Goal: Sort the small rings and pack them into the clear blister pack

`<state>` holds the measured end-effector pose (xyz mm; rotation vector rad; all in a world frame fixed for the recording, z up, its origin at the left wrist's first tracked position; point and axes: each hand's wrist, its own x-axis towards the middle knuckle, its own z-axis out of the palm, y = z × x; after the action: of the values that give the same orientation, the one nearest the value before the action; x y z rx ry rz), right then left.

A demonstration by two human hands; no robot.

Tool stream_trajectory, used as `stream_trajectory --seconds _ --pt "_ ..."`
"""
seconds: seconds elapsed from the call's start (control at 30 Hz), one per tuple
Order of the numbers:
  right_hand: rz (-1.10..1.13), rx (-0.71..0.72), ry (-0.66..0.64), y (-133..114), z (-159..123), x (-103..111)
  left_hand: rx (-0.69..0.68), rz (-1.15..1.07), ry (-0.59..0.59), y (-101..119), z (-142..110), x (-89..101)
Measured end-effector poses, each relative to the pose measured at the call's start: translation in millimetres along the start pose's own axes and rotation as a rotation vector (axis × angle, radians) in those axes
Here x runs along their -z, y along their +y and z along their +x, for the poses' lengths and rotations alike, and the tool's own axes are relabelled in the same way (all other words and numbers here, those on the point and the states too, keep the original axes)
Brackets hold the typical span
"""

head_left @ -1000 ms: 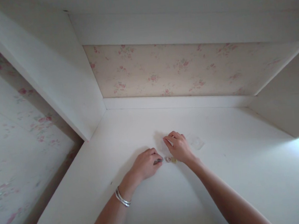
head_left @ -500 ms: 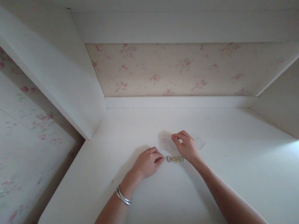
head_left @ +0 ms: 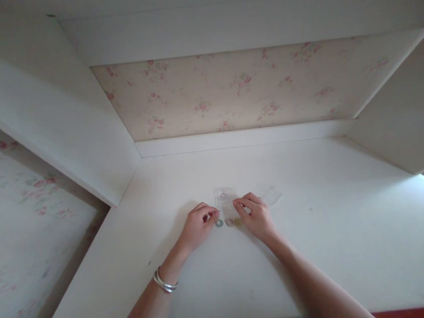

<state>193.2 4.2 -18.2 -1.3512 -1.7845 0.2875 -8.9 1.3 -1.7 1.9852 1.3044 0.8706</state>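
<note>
Both hands rest on a white desk [head_left: 215, 277] around a small clear plastic packet [head_left: 226, 200]. My left hand [head_left: 196, 227], with silver bangles on the wrist, has its fingers curled and fingertips pinched near the packet's left edge. My right hand [head_left: 254, 216] is likewise curled, fingertips touching the packet's right side. In front of the packet lie three small rings in a row: a bluish ring [head_left: 219, 223], a pinkish ring [head_left: 229, 222] and a yellowish ring [head_left: 237, 221]. What the fingertips pinch is too small to make out.
A second clear plastic piece [head_left: 270, 194] lies just right of my right hand. White side panels [head_left: 64, 127] and an overhead shelf enclose the desk, with floral wallpaper [head_left: 228, 90] behind. The desk's front edge runs close to me.
Both hands have moved up to the clear packet's edges. The left hand has come off the rings, and a bluish one now lies exposed. The camera has shifted to the right.
</note>
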Motion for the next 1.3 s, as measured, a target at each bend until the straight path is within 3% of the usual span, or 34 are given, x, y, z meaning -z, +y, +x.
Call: stream_trajectory --seconds 0.2,0.5,0.63,0.73,0.87,1.07,1.3 --pt "-0.023 0.126 -0.072 -7 -5 0 0.002 0.05 0.114 1 13 -6.2" --pt "-0.048 0.165 -0.125 -9 -7 5 -0.066 0.269 0.142 -1 55 -24.0" --pt "-0.062 0.163 -0.145 -8 -7 5 -0.049 0.303 0.09 -5 64 -23.3" --pt "-0.064 0.155 -0.157 -7 -7 4 -0.039 0.24 0.122 -8 58 -17.2" --pt "-0.074 0.168 -0.193 -9 -7 6 0.007 0.127 0.167 -11 33 -6.0" --pt "-0.161 0.307 -0.337 -22 -9 9 0.112 0.027 0.137 -12 -11 4.1" --pt "-0.264 0.383 -0.429 -32 -11 1 0.135 -0.001 0.035 -11 -17 4.8"
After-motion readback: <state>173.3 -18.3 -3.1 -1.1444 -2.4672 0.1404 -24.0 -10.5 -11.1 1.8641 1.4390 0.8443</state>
